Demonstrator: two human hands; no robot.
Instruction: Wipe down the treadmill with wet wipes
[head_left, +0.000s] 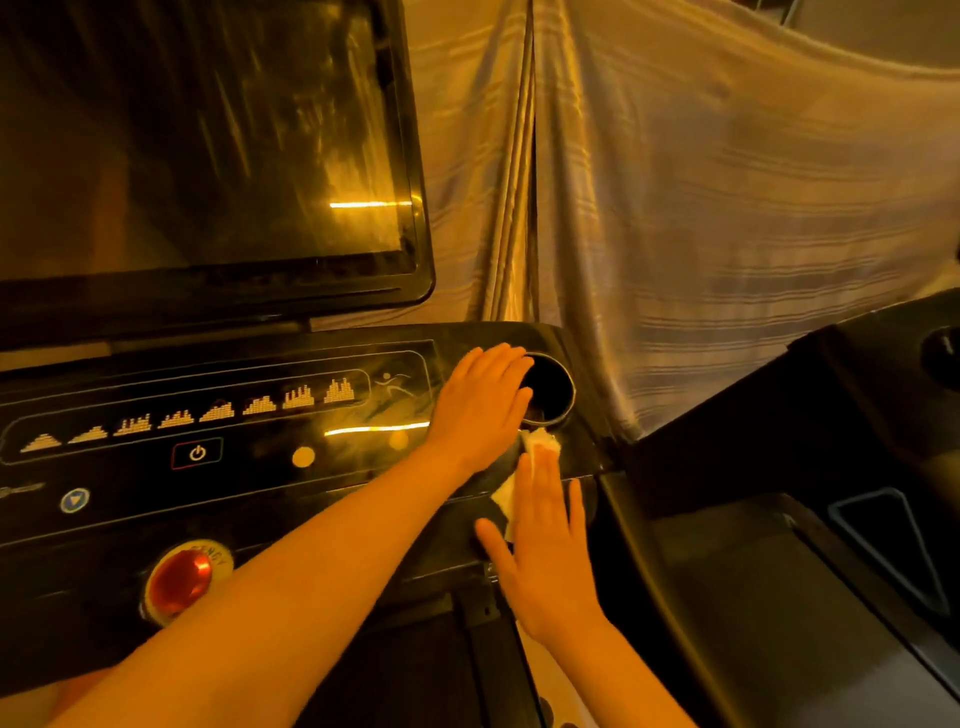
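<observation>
Our right hand (545, 535) lies open, fingers straight and together, pressing the wet wipe (542, 442) flat on the treadmill (332, 488) console. The wipe shows as a pale crumple just past the fingertips and as a strip along the thumb side of the palm. Our left hand (480, 410) is open too, resting flat on the panel just beyond the right hand, its fingertips at the rim of the cup holder (553, 387).

The main risk, as we judge it, is that only downward pressure pins the wipe, since no finger curls round it. It already looks bunched, so a firm stroke could roll it out from under the palm. It could then drop into the cup holder ahead of the fingertips or slide off the console edge on the little-finger side.

Our left forearm crosses the controls, with the power button (197, 453) on its far side and the red stop button (179, 579) close under the elbow end. Leaning our weight there could press one of them.

Squeezing a very wet wipe could push liquid into the seams of the panel. The screen (208, 145), far off to the thumb side of our left hand, looks streaked, so a soiled wipe may only smear. Our bare left palm may also leave prints on the gloss.
</observation>
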